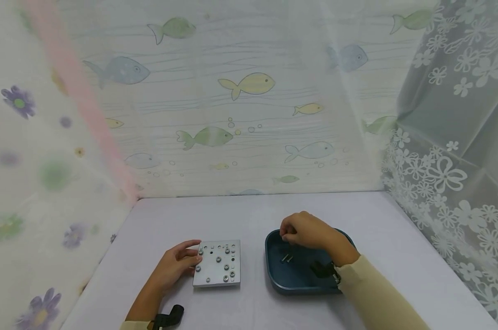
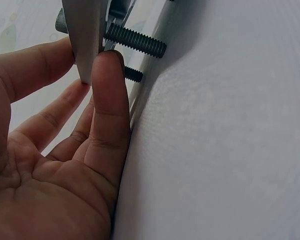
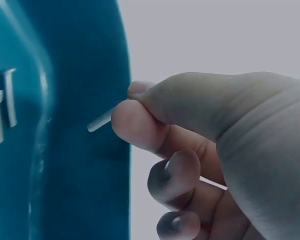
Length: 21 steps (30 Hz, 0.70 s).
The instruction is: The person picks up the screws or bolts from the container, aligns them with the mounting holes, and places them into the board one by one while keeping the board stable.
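Observation:
A square silver metal plate [image 1: 209, 275] with several socket-head screws in its holes lies on the table. My left hand [image 1: 171, 269] holds it by its left edge. In the left wrist view, the thumb and fingers pinch the plate [image 2: 85, 42], and a dark threaded screw shank [image 2: 140, 42] sticks out beyond it. Over the blue tray [image 1: 273, 279], my right hand [image 1: 308, 231] pinches a small screw [image 3: 101, 121] between thumb and forefinger, its threaded end showing and its head hidden. Two loose silver screws [image 3: 9, 97] lie side by side in the tray.
A white cloth covers the table [image 1: 249, 311]. Fish-printed cloth [image 1: 253, 137] hangs behind it, flowered cloth [image 1: 38, 183] on the left, and a lace-like sheer curtain [image 1: 451, 137] on the right. The plate stands left of the tray, with a gap between them.

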Motion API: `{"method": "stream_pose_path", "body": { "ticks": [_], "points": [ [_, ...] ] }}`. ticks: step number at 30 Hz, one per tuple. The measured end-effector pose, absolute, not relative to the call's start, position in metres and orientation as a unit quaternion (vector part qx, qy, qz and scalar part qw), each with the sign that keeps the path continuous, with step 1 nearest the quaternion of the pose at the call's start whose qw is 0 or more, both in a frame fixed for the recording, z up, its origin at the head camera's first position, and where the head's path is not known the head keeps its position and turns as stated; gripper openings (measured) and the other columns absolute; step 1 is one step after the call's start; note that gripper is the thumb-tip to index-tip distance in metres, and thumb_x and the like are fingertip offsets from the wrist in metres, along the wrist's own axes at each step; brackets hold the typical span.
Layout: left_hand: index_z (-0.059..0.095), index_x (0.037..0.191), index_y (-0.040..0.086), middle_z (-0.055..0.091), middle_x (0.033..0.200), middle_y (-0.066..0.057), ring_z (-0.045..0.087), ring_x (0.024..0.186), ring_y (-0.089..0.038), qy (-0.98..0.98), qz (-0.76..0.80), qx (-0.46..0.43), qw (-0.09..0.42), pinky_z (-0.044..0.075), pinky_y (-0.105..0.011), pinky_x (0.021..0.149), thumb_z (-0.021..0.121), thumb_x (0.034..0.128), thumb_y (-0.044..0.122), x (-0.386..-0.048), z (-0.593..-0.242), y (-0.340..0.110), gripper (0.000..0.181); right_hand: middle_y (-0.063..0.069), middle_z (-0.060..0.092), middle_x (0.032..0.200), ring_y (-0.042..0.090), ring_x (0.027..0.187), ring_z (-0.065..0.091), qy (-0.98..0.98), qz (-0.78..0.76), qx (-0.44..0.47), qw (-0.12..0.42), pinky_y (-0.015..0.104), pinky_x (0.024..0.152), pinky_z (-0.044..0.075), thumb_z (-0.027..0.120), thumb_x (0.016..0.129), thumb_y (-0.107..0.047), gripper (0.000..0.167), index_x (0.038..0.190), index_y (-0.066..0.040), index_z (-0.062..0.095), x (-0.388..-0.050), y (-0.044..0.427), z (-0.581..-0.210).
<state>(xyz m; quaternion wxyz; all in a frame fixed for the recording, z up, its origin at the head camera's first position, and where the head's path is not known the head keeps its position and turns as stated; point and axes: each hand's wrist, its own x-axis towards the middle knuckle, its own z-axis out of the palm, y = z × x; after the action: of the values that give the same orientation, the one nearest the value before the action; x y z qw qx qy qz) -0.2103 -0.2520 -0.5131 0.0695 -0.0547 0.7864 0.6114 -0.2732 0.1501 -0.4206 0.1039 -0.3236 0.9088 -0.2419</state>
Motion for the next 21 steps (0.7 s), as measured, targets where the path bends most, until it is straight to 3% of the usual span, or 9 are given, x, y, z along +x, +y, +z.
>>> {"method": "stream_pose_path", "body": {
  "ticks": [7, 15, 21],
  "points": [
    [0.061, 0.143, 0.017, 0.069, 0.122, -0.013, 0.07, 0.096, -0.023, 0.786, 0.612, -0.056, 0.072, 0.062, -0.034, 0.076, 0.082, 0.0894, 0.023, -0.21, -0.513, -0.253, 0.058, -0.01, 0.07, 0.08, 0.005, 0.072, 0.063, 0.902, -0.283, -0.316, 0.077, 0.026, 0.07, 0.054, 0.069, 0.1, -0.018, 0.009, 0.106, -0.017, 0.074, -0.27, 0.145, -0.419],
    [0.062, 0.143, 0.015, 0.068, 0.123, -0.015, 0.07, 0.096, -0.024, 0.784, 0.614, -0.053, 0.073, 0.062, -0.035, 0.075, 0.083, 0.088, 0.022, -0.209, -0.514, -0.255, 0.06, -0.001, 0.074, 0.085, 0.02, 0.078, 0.069, 0.877, -0.368, -0.305, 0.058, 0.028, 0.074, 0.056, 0.067, 0.102, -0.022, 0.008, 0.108, -0.019, 0.072, -0.258, 0.131, -0.414],
    [0.062, 0.143, 0.017, 0.067, 0.125, -0.014, 0.069, 0.096, -0.023, 0.786, 0.612, -0.051, 0.073, 0.062, -0.033, 0.075, 0.084, 0.0875, 0.023, -0.212, -0.514, -0.256, 0.06, 0.001, 0.075, 0.089, 0.023, 0.083, 0.07, 0.871, -0.395, -0.29, 0.043, 0.031, 0.077, 0.057, 0.067, 0.102, -0.023, 0.009, 0.109, -0.02, 0.072, -0.252, 0.119, -0.407]
  ]
}}
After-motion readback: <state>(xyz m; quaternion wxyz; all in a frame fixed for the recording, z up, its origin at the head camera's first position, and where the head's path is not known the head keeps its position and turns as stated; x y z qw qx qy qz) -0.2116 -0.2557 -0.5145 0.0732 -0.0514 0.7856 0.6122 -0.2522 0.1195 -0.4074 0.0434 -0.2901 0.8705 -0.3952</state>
